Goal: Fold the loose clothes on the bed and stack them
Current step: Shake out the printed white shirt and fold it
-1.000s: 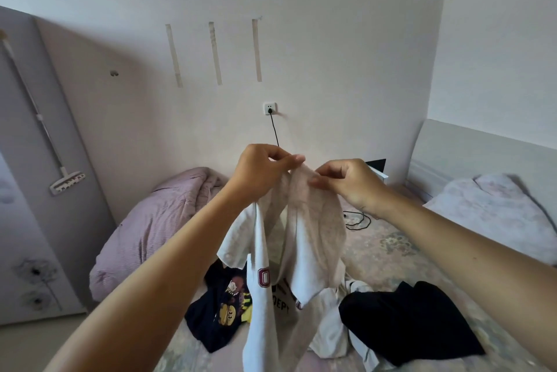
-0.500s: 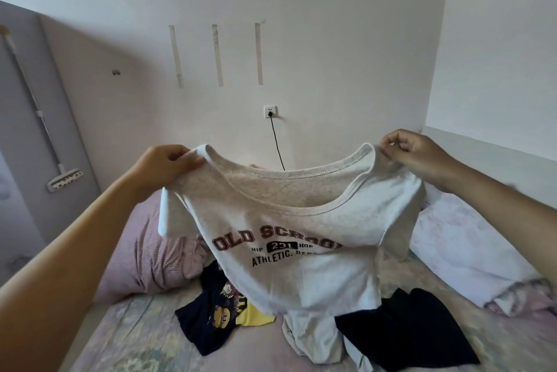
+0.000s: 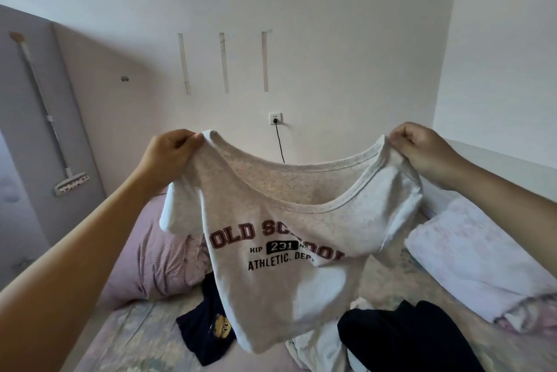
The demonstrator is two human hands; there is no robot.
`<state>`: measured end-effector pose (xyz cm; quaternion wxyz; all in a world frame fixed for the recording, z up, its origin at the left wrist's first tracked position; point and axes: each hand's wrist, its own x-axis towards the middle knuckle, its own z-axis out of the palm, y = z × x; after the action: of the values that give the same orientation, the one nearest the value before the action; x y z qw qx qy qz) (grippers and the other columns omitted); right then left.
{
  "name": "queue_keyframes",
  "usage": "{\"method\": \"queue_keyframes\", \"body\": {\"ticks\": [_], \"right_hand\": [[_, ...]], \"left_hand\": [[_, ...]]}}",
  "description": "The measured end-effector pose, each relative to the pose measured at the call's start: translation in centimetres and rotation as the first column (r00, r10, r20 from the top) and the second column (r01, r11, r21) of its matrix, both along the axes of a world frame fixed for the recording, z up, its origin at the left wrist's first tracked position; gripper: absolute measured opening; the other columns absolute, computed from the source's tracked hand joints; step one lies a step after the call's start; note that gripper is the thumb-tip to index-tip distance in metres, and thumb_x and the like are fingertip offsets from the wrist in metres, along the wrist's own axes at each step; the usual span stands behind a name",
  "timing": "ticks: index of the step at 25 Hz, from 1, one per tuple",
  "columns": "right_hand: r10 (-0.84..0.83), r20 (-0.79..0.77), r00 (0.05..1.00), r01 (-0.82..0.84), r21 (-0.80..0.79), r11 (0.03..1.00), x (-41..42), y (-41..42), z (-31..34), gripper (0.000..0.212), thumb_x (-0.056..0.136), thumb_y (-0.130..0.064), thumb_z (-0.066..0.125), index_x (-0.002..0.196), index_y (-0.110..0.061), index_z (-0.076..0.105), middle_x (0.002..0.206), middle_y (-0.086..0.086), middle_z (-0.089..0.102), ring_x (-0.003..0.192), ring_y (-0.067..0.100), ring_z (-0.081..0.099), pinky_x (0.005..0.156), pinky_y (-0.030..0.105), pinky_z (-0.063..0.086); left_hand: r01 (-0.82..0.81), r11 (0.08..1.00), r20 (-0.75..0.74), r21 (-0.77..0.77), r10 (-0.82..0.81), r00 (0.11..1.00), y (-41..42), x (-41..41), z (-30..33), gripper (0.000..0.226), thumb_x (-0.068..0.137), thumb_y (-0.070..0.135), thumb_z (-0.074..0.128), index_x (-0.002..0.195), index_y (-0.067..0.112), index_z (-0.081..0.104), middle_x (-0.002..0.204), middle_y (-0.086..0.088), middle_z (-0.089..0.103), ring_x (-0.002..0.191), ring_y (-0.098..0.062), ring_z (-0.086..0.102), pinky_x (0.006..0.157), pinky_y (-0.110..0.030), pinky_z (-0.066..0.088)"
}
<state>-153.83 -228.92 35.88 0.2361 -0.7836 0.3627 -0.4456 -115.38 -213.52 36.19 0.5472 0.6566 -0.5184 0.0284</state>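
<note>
- Both hands pinch the grey T-shirt (image 3: 271,239) at its shoulders: left hand (image 3: 170,153), right hand (image 3: 422,150).
- It hangs spread above the bed (image 3: 135,332).
- Dark clothes (image 3: 401,338) lie beneath, near right.

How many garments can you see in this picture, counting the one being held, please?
4: the grey T-shirt held up by both hands, a navy printed top below it, a black garment right of that, and a pale garment between them. More may lie hidden.
</note>
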Motion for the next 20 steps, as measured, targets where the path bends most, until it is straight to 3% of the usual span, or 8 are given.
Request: {"method": "queue_keyframes", "body": {"ticks": [2,4,7,11,13,16,18,20], "right_hand": [[0.146,-0.01,0.989,-0.145,0.034,0.989,0.4,0.9,0.4,0.017,0.094,-0.028,0.054,0.108,-0.018,0.056,0.094,0.003,0.059,0.087,0.013,0.054,0.075,0.021,0.04],[0.249,-0.176,0.952,-0.253,0.0,0.968,0.4,1.7,0.8,0.026,0.08,-0.04,0.065,0.104,-0.031,0.062,0.099,-0.009,0.056,0.088,0.002,0.053,0.079,0.01,0.039],[0.178,-0.409,0.895,-0.264,-0.164,0.951,0.5,2.3,1.3,0.019,0.071,-0.035,0.076,0.085,-0.033,0.064,0.1,-0.01,0.044,0.093,0.001,0.049,0.081,0.005,0.034],[0.175,-0.286,0.942,-0.247,-0.24,0.939,0.8,2.3,1.9,0.013,0.075,-0.029,0.072,0.082,-0.03,0.061,0.101,-0.01,0.044,0.09,-0.004,0.049,0.08,0.0,0.032],[0.19,-0.167,0.967,-0.215,-0.146,0.966,0.7,1.9,2.7,0.012,0.078,-0.023,0.071,0.082,-0.028,0.061,0.098,-0.008,0.049,0.086,-0.002,0.053,0.077,0.0,0.037],[0.259,0.053,0.964,-0.264,0.111,0.958,0.3,1.2,4.0,0.012,0.075,-0.02,0.07,0.083,-0.021,0.061,0.082,-0.004,0.059,0.069,0.005,0.057,0.061,0.01,0.046],[0.245,0.059,0.968,-0.252,0.193,0.948,0.0,0.8,4.3,0.012,0.08,-0.013,0.067,0.089,-0.019,0.061,0.079,0.001,0.064,0.062,0.003,0.059,0.053,0.012,0.047],[0.228,0.007,0.974,-0.225,0.187,0.956,-0.1,0.4,4.4,0.021,0.085,-0.007,0.065,0.1,-0.02,0.061,0.082,0.003,0.068,0.066,0.006,0.064,0.056,0.015,0.05]], "left_hand": [[-0.06,0.997,0.021,-0.038,0.061,0.998,-0.3,0.1,0.4,0.017,0.093,0.03,0.056,0.082,0.022,0.067,0.07,0.013,0.06,0.06,0.002,0.051,0.056,-0.012,0.04],[-0.093,0.994,0.039,-0.065,0.095,0.995,-0.4,0.5,0.8,0.016,0.094,0.028,0.056,0.085,0.02,0.066,0.071,0.012,0.058,0.062,0.001,0.049,0.058,-0.013,0.038],[-0.094,0.992,0.035,-0.079,0.097,0.995,-0.1,1.1,1.4,0.015,0.094,0.028,0.056,0.086,0.021,0.066,0.073,0.007,0.057,0.063,-0.001,0.048,0.061,-0.015,0.039],[-0.07,0.995,0.021,-0.075,0.072,0.997,0.4,1.4,1.6,0.015,0.094,0.027,0.057,0.083,0.02,0.065,0.072,0.006,0.057,0.06,0.002,0.051,0.059,-0.012,0.041],[-0.035,0.996,0.001,-0.079,0.035,0.999,0.7,1.3,1.5,0.016,0.094,0.026,0.057,0.081,0.021,0.065,0.07,0.008,0.056,0.053,0.009,0.05,0.053,-0.003,0.039],[-0.005,0.997,-0.024,-0.078,0.004,1.0,1.3,1.6,1.8,0.015,0.094,0.027,0.056,0.084,0.021,0.066,0.072,0.005,0.056,0.056,0.005,0.05,0.052,-0.006,0.04],[0.003,0.998,-0.012,-0.06,-0.004,1.0,1.6,1.7,2.2,0.015,0.095,0.027,0.056,0.089,0.018,0.066,0.075,0.004,0.057,0.066,-0.004,0.05,0.061,-0.014,0.043],[-0.012,0.998,0.026,-0.06,0.014,1.0,1.9,1.6,2.6,0.015,0.095,0.026,0.056,0.089,0.017,0.066,0.076,0.004,0.058,0.068,-0.007,0.05,0.061,-0.013,0.042]]}}
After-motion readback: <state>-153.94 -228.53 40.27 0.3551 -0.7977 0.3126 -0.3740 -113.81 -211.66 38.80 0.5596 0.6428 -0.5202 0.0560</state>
